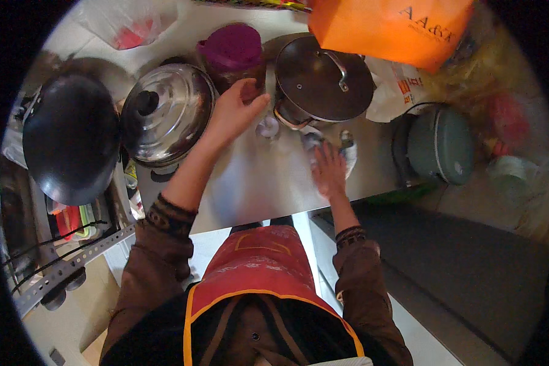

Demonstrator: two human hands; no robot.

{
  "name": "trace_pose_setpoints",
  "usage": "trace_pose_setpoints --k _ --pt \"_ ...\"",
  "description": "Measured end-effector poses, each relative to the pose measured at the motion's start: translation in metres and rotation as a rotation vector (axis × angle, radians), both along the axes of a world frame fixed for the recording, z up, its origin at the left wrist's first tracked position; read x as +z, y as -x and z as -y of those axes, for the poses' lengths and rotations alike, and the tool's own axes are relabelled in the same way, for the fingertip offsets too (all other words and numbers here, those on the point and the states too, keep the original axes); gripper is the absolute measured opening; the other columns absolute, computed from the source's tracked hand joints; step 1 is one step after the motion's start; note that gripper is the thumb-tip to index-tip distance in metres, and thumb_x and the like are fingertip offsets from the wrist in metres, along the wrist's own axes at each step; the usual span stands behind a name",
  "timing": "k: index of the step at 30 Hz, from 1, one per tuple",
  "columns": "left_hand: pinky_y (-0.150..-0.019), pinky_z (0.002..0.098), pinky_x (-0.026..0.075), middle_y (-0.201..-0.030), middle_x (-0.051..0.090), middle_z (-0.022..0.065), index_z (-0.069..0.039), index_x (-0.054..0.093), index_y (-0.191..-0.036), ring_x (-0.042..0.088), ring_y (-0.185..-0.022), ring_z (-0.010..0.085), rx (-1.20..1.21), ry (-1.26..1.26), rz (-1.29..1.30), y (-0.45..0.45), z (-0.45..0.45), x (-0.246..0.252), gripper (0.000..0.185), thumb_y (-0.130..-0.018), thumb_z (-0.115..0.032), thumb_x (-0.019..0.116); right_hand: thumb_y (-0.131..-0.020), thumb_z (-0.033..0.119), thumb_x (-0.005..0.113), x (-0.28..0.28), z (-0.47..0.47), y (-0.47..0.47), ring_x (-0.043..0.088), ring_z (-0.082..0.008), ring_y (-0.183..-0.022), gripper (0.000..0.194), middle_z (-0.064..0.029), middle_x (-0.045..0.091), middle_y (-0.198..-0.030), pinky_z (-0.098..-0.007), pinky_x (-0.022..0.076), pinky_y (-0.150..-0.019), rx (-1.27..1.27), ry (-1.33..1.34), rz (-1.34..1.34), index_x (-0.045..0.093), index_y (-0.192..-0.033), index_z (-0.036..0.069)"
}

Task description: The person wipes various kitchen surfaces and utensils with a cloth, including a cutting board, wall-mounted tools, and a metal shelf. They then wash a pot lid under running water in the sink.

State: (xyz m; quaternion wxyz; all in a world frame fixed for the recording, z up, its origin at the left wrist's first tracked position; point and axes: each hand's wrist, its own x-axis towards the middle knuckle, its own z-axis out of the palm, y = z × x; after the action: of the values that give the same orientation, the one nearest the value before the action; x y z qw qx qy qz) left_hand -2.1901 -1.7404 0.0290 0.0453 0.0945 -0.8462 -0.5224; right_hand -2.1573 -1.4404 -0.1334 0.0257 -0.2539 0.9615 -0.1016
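My left hand (238,110) is raised over the steel countertop (256,183), in front of a dark container with a purple lid (233,45). Its fingers curl, its thumb stands apart, and nothing shows between them. Palm down, my right hand (330,169) presses on a whitish cloth (350,160) that sticks out on both sides of the fingers; the hand is slightly blurred. Just beyond it stands a pot with a dark lid (320,82) and metal handles. A small, round, clear object (268,127) sits between the two hands.
At left are a steel pot with a domed lid (169,110) and a black wok (71,137). An orange bag (389,27) overhangs the back. Toward the right stands a grey-green appliance (441,144). The counter's front edge borders my red apron (261,261).
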Motion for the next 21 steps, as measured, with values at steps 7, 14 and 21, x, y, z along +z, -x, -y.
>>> trace_pose_setpoints --k 7,14,21 --pt "-0.102 0.0360 0.043 -0.127 0.060 0.0202 0.003 0.051 -0.135 0.057 -0.119 0.0276 -0.264 -0.143 0.435 0.052 0.021 -0.010 0.085 -0.080 -0.060 0.067 -0.091 0.028 0.055 -0.014 -0.009 0.021 0.024 -0.0329 -0.144 0.058 -0.0110 0.030 -0.156 -0.0487 0.0175 -0.116 -0.121 -0.012 -0.041 0.042 -0.145 0.013" --pt "-0.101 0.0361 0.044 -0.126 0.061 0.0156 -0.004 0.050 -0.136 0.058 -0.117 0.0268 -0.050 -0.040 0.097 -0.051 -0.016 -0.082 0.086 -0.066 -0.037 0.087 -0.089 0.028 0.057 -0.008 -0.006 0.019 0.026 -0.0325 -0.143 0.059 -0.0109 0.032 -0.155 -0.0477 0.0177 -0.116 -0.134 0.005 -0.059 0.043 -0.144 0.013" --pt "-0.085 0.0391 0.052 -0.108 0.068 0.0156 -0.008 0.058 -0.124 0.066 -0.097 0.0332 0.247 0.065 -0.004 -0.083 -0.044 -0.108 0.068 -0.064 -0.028 0.084 -0.089 0.028 0.055 -0.010 -0.006 0.019 0.030 -0.0336 -0.141 0.061 -0.0101 0.036 -0.152 -0.0495 0.0233 -0.113 -0.102 -0.143 -0.077 0.038 -0.145 0.011"
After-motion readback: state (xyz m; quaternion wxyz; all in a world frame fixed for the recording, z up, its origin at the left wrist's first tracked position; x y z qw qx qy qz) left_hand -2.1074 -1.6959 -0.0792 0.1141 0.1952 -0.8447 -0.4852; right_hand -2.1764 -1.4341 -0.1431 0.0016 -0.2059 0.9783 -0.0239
